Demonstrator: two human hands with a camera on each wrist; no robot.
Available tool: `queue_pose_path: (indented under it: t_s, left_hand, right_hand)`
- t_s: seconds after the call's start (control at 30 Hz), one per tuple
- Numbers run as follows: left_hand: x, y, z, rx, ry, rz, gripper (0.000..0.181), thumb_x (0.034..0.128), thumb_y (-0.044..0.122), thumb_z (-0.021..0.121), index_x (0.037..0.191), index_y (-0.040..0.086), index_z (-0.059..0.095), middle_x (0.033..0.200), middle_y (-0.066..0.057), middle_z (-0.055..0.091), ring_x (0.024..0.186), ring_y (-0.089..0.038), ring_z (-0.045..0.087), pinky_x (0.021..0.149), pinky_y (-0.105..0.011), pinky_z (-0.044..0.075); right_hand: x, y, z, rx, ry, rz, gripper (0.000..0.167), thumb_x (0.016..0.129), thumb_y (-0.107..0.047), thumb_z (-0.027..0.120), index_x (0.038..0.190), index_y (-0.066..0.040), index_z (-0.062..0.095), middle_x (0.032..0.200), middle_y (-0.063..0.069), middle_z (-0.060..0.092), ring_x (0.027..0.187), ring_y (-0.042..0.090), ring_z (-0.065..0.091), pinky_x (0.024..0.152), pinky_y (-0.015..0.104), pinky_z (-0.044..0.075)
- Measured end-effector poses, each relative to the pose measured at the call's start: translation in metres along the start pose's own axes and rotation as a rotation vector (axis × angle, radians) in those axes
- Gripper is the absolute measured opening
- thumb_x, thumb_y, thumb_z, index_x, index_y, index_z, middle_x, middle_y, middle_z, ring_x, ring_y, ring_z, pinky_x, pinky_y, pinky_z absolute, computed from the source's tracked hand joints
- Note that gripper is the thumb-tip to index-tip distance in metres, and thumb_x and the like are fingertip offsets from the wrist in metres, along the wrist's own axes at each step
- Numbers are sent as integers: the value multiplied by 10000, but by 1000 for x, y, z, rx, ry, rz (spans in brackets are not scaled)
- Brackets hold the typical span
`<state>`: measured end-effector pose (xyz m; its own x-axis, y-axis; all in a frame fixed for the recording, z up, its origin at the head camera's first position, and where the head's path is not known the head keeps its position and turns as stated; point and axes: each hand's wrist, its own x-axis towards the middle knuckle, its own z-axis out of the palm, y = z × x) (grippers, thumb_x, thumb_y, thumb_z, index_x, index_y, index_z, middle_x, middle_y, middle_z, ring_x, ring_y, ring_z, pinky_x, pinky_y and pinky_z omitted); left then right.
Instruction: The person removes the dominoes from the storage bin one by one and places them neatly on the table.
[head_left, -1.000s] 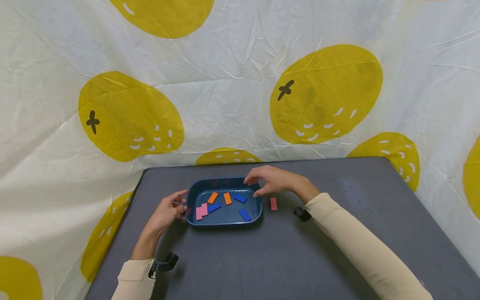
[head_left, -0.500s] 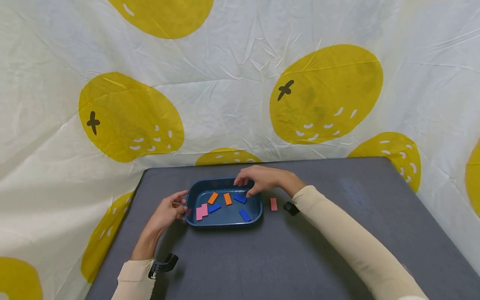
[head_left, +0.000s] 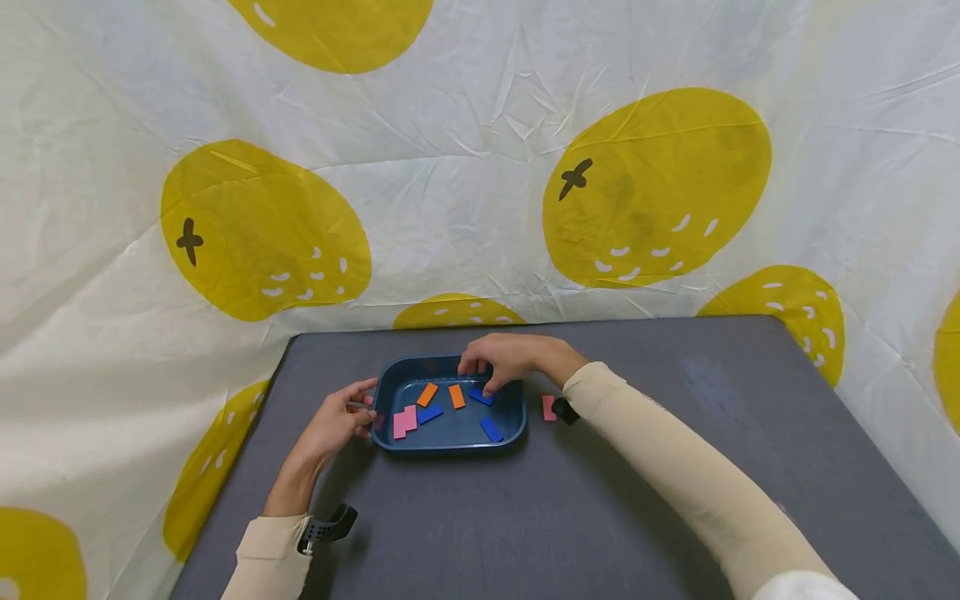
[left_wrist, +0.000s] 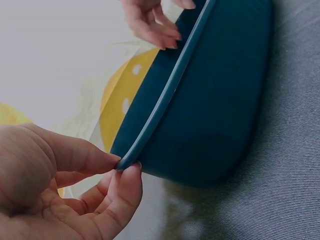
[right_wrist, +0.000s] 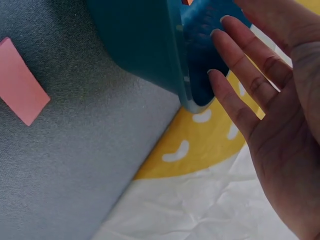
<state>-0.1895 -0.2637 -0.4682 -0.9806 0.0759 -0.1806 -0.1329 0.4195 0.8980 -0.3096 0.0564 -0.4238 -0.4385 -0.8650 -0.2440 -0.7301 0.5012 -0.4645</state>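
Observation:
A dark blue tray [head_left: 450, 446] holds two orange blocks [head_left: 457, 397], several blue blocks [head_left: 491, 430] and two overlapping pink blocks [head_left: 400, 426]. My left hand [head_left: 335, 425] pinches the tray's rim at its left end; in the left wrist view the thumb and fingers of that hand [left_wrist: 82, 185] meet on the rim [left_wrist: 161, 102]. Over the tray's right back part, my right hand [head_left: 513, 357] reaches in with fingers bent downward, its thumb near a blue block [head_left: 481, 396]. In the right wrist view the right hand's fingers [right_wrist: 245, 75] look extended and hold nothing visible.
A single pink block [head_left: 548, 407] lies on the dark grey table [head_left: 637, 542] right of the tray, partly behind the right wrist's black camera [head_left: 566, 411]. Behind the table hangs a white cloth [head_left: 450, 217] with yellow fruit shapes.
My right hand has moved left and slightly lower over the tray, and its wrist camera now covers part of the loose pink block. My left hand has kept its grip on the rim.

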Motion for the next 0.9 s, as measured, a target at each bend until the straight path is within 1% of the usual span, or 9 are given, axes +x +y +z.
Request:
queue_pose_path:
  t_s: [0.1, 0.17, 0.33, 0.43, 0.57, 0.7, 0.83, 0.9]
  left_hand:
    - [0, 0, 0, 5, 1, -2, 549, 981, -72, 545, 1512, 7, 430, 1172, -215, 477, 998, -375, 585, 704, -349, 586]
    - [0, 1, 0, 16, 4, -3, 547, 981, -70, 544, 1511, 9, 433, 1171, -211, 480, 981, -353, 584, 704, -351, 586]
    - [1, 1, 0, 36, 7, -2, 550, 976, -64, 549, 1510, 13, 437, 1177, -213, 492, 953, -301, 577, 709, -352, 587]
    - [2, 0, 0, 37, 8, 1, 554, 972, -66, 553, 1508, 14, 440, 1178, -217, 497, 949, -299, 578, 707, -351, 587]
    - [2, 0, 0, 32, 5, 1, 555, 968, -71, 550, 1506, 13, 441, 1172, -211, 493, 962, -327, 582, 704, -354, 583]
    - [2, -1, 0, 23, 1, 3, 557, 966, -74, 548, 1506, 11, 440, 1167, -209, 488, 976, -347, 583, 709, -357, 583]
    - [1, -1, 0, 24, 1, 10, 556, 967, -72, 552, 1505, 7, 439, 1165, -209, 488, 952, -311, 569, 706, -352, 587]
    - [1, -1, 0, 24, 0, 13, 554, 969, -72, 551, 1506, 6, 437, 1163, -209, 486, 944, -299, 562, 704, -351, 587]
  right_hand:
    - [7, -3, -1, -30, -21, 10, 519, 884, -193, 800, 1361, -95, 620, 1273, 72, 622, 1155, 222, 589, 1010, 351, 489]
    - [11, -5, -2, -56, -32, 15, 519, 886, -204, 799, 1361, -98, 620, 1263, 53, 622, 1157, 219, 590, 1010, 348, 488]
    - [21, -13, -3, -105, -56, 22, 498, 889, -212, 798, 1345, -105, 629, 1248, 53, 632, 1140, 230, 592, 999, 353, 489]
    - [26, -17, -2, -127, -74, 24, 485, 891, -222, 796, 1336, -117, 638, 1250, 54, 638, 1144, 251, 598, 993, 357, 490]
    - [32, -20, 0, -170, -107, 37, 489, 897, -245, 792, 1346, -136, 635, 1281, 46, 630, 1149, 235, 599, 999, 348, 491]
    - [38, -20, 4, -209, -133, 85, 495, 893, -243, 797, 1350, -144, 634, 1292, 34, 632, 1112, 178, 590, 1002, 338, 497]
    - [41, -22, 9, -218, -153, 139, 490, 898, -213, 790, 1356, -148, 628, 1305, 24, 625, 1093, 155, 572, 1005, 338, 503]
    - [42, -22, 11, -213, -161, 150, 478, 908, -205, 779, 1356, -148, 623, 1304, 20, 621, 1089, 155, 565, 1006, 336, 503]
